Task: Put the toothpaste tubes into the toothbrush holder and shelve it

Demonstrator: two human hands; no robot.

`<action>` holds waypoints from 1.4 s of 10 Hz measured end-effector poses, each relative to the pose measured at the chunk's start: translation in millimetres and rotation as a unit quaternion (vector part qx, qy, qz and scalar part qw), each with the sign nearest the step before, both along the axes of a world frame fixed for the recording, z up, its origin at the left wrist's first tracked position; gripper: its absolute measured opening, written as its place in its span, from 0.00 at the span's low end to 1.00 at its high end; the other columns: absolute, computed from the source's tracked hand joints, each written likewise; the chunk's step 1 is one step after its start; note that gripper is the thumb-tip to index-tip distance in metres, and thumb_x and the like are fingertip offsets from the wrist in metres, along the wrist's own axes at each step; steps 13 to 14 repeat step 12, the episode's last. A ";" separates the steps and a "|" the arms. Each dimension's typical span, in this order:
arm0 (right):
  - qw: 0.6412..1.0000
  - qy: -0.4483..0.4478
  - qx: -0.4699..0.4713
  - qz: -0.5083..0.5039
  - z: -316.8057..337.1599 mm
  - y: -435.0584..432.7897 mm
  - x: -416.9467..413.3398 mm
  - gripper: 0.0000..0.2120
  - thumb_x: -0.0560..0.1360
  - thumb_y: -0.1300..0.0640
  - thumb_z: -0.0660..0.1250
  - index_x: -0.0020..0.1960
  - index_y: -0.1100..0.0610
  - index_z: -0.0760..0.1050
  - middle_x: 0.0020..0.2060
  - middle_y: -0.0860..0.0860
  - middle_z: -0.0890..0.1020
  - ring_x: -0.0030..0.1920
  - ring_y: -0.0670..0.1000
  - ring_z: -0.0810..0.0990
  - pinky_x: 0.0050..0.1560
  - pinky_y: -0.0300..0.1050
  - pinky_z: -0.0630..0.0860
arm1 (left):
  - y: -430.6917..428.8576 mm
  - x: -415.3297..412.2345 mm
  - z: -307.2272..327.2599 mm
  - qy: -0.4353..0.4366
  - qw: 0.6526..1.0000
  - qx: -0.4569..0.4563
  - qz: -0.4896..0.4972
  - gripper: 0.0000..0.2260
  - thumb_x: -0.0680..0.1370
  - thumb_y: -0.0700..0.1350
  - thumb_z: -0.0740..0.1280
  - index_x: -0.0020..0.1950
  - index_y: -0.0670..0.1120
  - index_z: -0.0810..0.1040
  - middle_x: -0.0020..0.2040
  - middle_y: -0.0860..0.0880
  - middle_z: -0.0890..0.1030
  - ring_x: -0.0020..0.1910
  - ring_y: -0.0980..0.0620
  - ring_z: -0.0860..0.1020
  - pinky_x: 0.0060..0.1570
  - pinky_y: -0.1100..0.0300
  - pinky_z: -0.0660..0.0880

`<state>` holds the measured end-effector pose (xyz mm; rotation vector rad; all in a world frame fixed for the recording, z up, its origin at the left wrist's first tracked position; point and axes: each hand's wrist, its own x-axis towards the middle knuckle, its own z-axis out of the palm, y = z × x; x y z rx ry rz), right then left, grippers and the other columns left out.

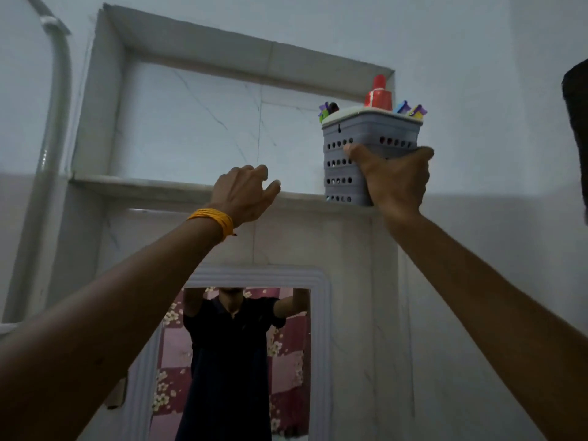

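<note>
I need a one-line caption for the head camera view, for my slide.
Right hand sets the grey toothbrush holder at the right end of the recessed wall shelf; left hand hovers open beside it.

A recessed niche [203, 122] is set into the pale marble-tiled wall [477, 90], a framed mirror [321, 345] below it. A white pipe [55, 122] is run up the left. Light is dim.

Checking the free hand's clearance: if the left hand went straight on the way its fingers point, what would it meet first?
Probably the shelf ledge just ahead of the left hand, then the niche's back wall; depth is unclear.
</note>
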<state>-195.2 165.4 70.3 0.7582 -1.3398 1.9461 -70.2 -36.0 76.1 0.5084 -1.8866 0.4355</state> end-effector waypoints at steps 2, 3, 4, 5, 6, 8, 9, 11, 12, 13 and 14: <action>0.999 -0.018 0.015 -0.029 47.3 -22.8 -12.3 0.51 0.55 0.31 0.77 0.68 0.58 0.66 0.61 0.53 0.78 0.60 0.57 0.81 0.57 0.60 0.83 | -16.5 -12.5 12.2 -0.101 0.989 0.045 0.095 0.36 0.77 0.72 0.46 0.46 0.45 0.81 0.45 0.46 0.82 0.44 0.45 0.78 0.44 0.54 0.68; 0.997 -0.039 0.045 -0.050 53.1 -42.0 -23.4 0.55 0.54 0.30 0.77 0.70 0.59 0.66 0.65 0.55 0.77 0.64 0.60 0.79 0.61 0.63 0.80 | -19.5 -17.2 15.5 -0.105 0.986 0.039 0.121 0.39 0.75 0.75 0.44 0.46 0.46 0.82 0.44 0.46 0.82 0.43 0.45 0.78 0.44 0.54 0.66; 0.994 -0.062 0.071 -0.059 49.6 -63.8 -35.7 0.53 0.59 0.31 0.79 0.72 0.60 0.64 0.68 0.56 0.76 0.67 0.61 0.77 0.65 0.63 0.77 | -24.2 -18.7 17.5 -0.108 0.986 0.036 0.123 0.40 0.74 0.76 0.43 0.47 0.47 0.82 0.46 0.46 0.83 0.45 0.44 0.78 0.46 0.53 0.66; 0.991 -0.073 0.089 -0.071 47.9 -81.7 -44.3 0.54 0.62 0.31 0.78 0.74 0.60 0.63 0.69 0.56 0.74 0.69 0.61 0.75 0.67 0.63 0.75 | -25.3 -19.4 17.5 -0.107 0.986 0.032 0.120 0.39 0.74 0.76 0.43 0.47 0.48 0.82 0.46 0.46 0.82 0.45 0.44 0.77 0.46 0.52 0.66; 0.987 -0.080 0.113 -0.083 49.8 -92.9 -49.6 0.54 0.63 0.30 0.78 0.76 0.59 0.61 0.71 0.57 0.73 0.70 0.61 0.73 0.67 0.62 0.73 | -23.8 -19.8 16.3 -0.102 0.987 0.029 0.122 0.38 0.75 0.75 0.43 0.49 0.48 0.82 0.45 0.47 0.81 0.45 0.44 0.76 0.46 0.53 0.65; 0.985 -0.077 0.119 -0.098 48.0 -99.3 -56.9 0.56 0.62 0.28 0.77 0.77 0.59 0.60 0.71 0.56 0.71 0.70 0.61 0.73 0.67 0.63 0.73 | -21.2 -19.8 15.0 -0.097 0.987 0.026 0.122 0.38 0.76 0.74 0.44 0.53 0.49 0.82 0.44 0.47 0.80 0.45 0.44 0.75 0.46 0.53 0.64; 0.984 -0.068 0.142 -0.079 43.2 -95.4 -61.3 0.61 0.61 0.29 0.78 0.80 0.59 0.56 0.73 0.57 0.69 0.72 0.62 0.71 0.69 0.64 0.73 | -21.0 -18.9 12.4 -0.091 0.989 0.018 0.112 0.36 0.76 0.74 0.45 0.53 0.49 0.82 0.47 0.46 0.82 0.45 0.45 0.76 0.46 0.53 0.65; 0.989 0.005 0.139 -0.060 2.2 -74.2 -68.4 0.56 0.71 0.34 0.74 0.83 0.62 0.51 0.76 0.60 0.65 0.76 0.62 0.67 0.70 0.59 0.73 | -18.8 -4.3 -1.8 -0.090 0.994 -0.023 0.064 0.28 0.81 0.66 0.50 0.55 0.47 0.79 0.48 0.44 0.83 0.47 0.42 0.78 0.55 0.47 0.67; 0.983 0.067 0.116 -0.127 -29.7 -61.6 -62.4 0.47 0.76 0.37 0.71 0.82 0.63 0.55 0.76 0.61 0.66 0.76 0.62 0.67 0.72 0.62 0.69 | -18.7 2.1 -20.5 -0.027 0.998 -0.056 0.026 0.25 0.81 0.63 0.54 0.63 0.45 0.76 0.54 0.43 0.82 0.54 0.41 0.77 0.60 0.45 0.68; 0.983 0.067 0.116 -0.127 -29.7 -61.6 -62.4 0.47 0.76 0.37 0.71 0.82 0.63 0.55 0.76 0.61 0.66 0.76 0.62 0.67 0.72 0.62 0.69 | -18.7 2.1 -20.5 -0.027 0.998 -0.056 0.026 0.25 0.81 0.63 0.54 0.63 0.45 0.76 0.54 0.43 0.82 0.54 0.41 0.77 0.60 0.45 0.68; 0.983 0.067 0.116 -0.127 -29.7 -61.6 -62.4 0.47 0.76 0.37 0.71 0.82 0.63 0.55 0.76 0.61 0.66 0.76 0.62 0.67 0.72 0.62 0.69 | -18.7 2.1 -20.5 -0.027 0.998 -0.056 0.026 0.25 0.81 0.63 0.54 0.63 0.45 0.76 0.54 0.43 0.82 0.54 0.41 0.77 0.60 0.45 0.68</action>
